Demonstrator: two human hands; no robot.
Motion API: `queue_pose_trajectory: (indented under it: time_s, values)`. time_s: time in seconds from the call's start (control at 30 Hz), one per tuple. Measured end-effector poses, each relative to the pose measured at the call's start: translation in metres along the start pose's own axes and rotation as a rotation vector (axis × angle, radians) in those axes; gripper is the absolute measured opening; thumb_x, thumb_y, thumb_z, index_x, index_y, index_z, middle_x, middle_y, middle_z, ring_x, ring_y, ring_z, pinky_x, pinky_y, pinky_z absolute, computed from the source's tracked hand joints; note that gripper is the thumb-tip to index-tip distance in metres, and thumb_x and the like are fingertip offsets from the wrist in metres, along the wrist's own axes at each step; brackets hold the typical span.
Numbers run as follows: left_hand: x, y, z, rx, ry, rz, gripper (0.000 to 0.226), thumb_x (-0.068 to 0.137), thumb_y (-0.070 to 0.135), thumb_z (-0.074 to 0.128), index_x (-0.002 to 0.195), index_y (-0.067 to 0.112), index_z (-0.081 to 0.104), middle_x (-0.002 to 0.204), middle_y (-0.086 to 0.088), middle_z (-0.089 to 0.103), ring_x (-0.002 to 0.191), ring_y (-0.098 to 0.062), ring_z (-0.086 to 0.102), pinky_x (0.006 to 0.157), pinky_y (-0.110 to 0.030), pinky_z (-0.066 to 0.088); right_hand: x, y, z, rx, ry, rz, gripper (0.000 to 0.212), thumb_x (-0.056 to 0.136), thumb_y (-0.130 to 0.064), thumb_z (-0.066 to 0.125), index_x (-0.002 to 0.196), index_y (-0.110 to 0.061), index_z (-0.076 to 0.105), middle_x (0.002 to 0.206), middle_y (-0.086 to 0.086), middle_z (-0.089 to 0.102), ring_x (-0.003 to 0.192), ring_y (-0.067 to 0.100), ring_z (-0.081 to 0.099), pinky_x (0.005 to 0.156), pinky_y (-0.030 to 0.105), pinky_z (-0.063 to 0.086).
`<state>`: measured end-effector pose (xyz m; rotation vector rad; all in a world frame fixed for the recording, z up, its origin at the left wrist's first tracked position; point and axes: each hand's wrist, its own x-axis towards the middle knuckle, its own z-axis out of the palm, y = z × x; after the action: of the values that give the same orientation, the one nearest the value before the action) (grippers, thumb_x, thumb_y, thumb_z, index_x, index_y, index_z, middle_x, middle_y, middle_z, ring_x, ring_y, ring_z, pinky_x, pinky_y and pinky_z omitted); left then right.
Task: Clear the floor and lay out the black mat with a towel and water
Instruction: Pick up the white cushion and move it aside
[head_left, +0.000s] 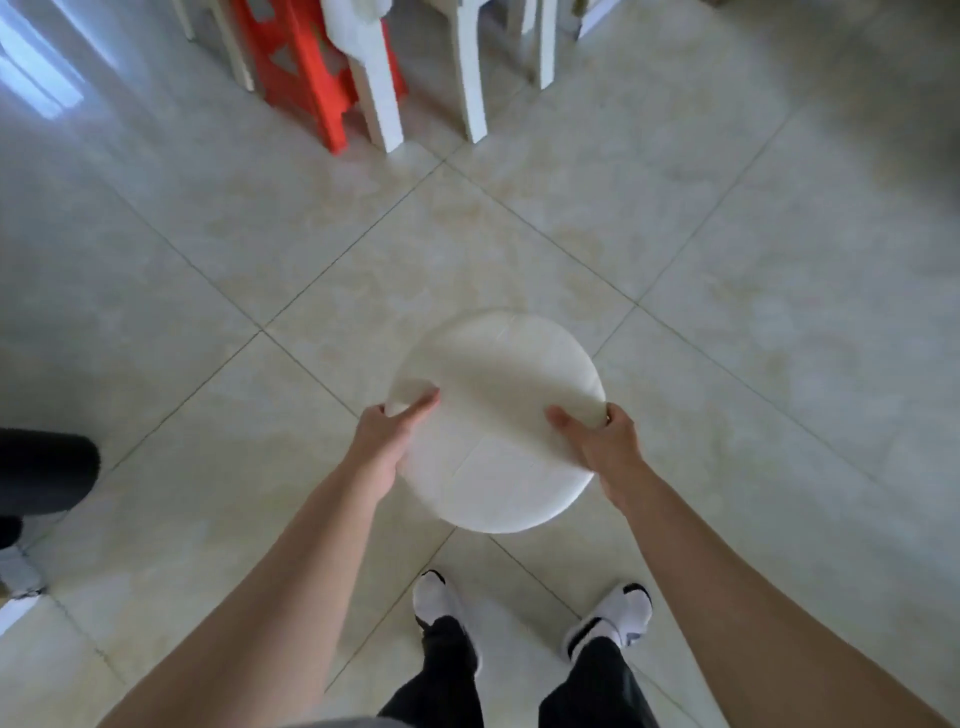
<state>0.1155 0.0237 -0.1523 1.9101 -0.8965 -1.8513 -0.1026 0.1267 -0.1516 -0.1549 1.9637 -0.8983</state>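
Note:
A round white stool (498, 374) with a flat top is held above the pale tiled floor (260, 249), just ahead of my feet. My left hand (387, 441) grips its left rim, thumb on top. My right hand (602, 447) grips the right rim the same way. Its legs are hidden under the seat. A dark rolled thing (41, 470), black like a mat, lies at the left edge of the view. No towel or water is in sight.
A red plastic stool (306, 67) and several white chair or table legs (472, 78) stand at the far top. My feet in white shoes (613, 618) stand below the stool. Open tiled floor lies between me and the furniture.

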Motion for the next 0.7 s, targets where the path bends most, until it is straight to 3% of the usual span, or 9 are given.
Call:
queue_pose_trajectory:
  time_s: [0.13,0.2,0.33,0.4,0.5,0.63,0.7]
  values:
    - [-0.014,-0.001,0.104,0.113,-0.095,0.02,0.054,0.059,0.042,0.087,0.094,0.004,0.071,0.092,-0.015,0.074,0.083,-0.032,0.071,0.067,-0.036,0.059,0.015,0.023,-0.102,0.088,0.101,0.032,0.061,0.062,-0.035,0.087,0.109,-0.011,0.057,0.103,0.004,0.064,0.09,0.023,0.061,0.077,0.036,0.051]
    - [-0.027,-0.007,0.168,0.159,-0.161,0.02,0.049,0.069,0.033,0.084,0.1,-0.002,0.069,0.094,-0.016,0.073,0.078,-0.028,0.07,0.058,-0.027,0.056,0.023,0.038,-0.162,0.132,0.159,0.048,0.056,0.063,-0.034,0.087,0.106,-0.013,0.057,0.1,0.004,0.064,0.087,0.022,0.059,0.072,0.033,0.048]
    - [-0.06,-0.029,0.304,0.259,-0.251,0.015,0.072,0.052,0.045,0.087,0.102,-0.003,0.068,0.097,-0.015,0.073,0.087,-0.029,0.071,0.083,-0.043,0.058,0.04,0.076,-0.29,0.23,0.241,0.093,0.057,0.064,-0.035,0.086,0.107,-0.013,0.056,0.102,0.003,0.062,0.09,0.023,0.059,0.077,0.036,0.051]
    - [-0.079,-0.043,0.373,0.326,-0.281,0.024,0.066,0.056,0.046,0.087,0.1,0.001,0.066,0.094,-0.012,0.072,0.086,-0.028,0.07,0.083,-0.041,0.057,0.046,0.099,-0.356,0.271,0.282,0.116,0.06,0.063,-0.037,0.086,0.109,-0.013,0.056,0.106,0.005,0.064,0.093,0.024,0.061,0.082,0.039,0.053]
    - [-0.101,-0.063,0.461,0.384,-0.342,0.032,0.079,0.043,0.055,0.087,0.101,0.003,0.07,0.094,-0.013,0.074,0.085,-0.029,0.072,0.082,-0.047,0.058,0.049,0.127,-0.435,0.332,0.34,0.142,0.062,0.063,-0.038,0.086,0.111,-0.012,0.058,0.107,0.006,0.065,0.095,0.025,0.063,0.084,0.041,0.055]
    - [-0.145,-0.097,0.588,0.479,-0.472,0.038,0.042,0.065,0.036,0.086,0.09,0.005,0.071,0.09,-0.015,0.073,0.08,-0.029,0.071,0.08,-0.046,0.058,0.045,0.171,-0.55,0.437,0.472,0.165,0.05,0.069,-0.032,0.084,0.105,-0.011,0.057,0.09,0.0,0.063,0.077,0.015,0.06,0.07,0.033,0.049]
    - [-0.162,-0.113,0.64,0.526,-0.511,0.05,0.044,0.06,0.037,0.088,0.087,0.006,0.071,0.088,-0.014,0.074,0.081,-0.03,0.072,0.08,-0.049,0.059,0.045,0.193,-0.594,0.488,0.512,0.166,0.046,0.069,-0.029,0.084,0.103,-0.009,0.06,0.088,0.0,0.065,0.073,0.012,0.06,0.063,0.028,0.049]
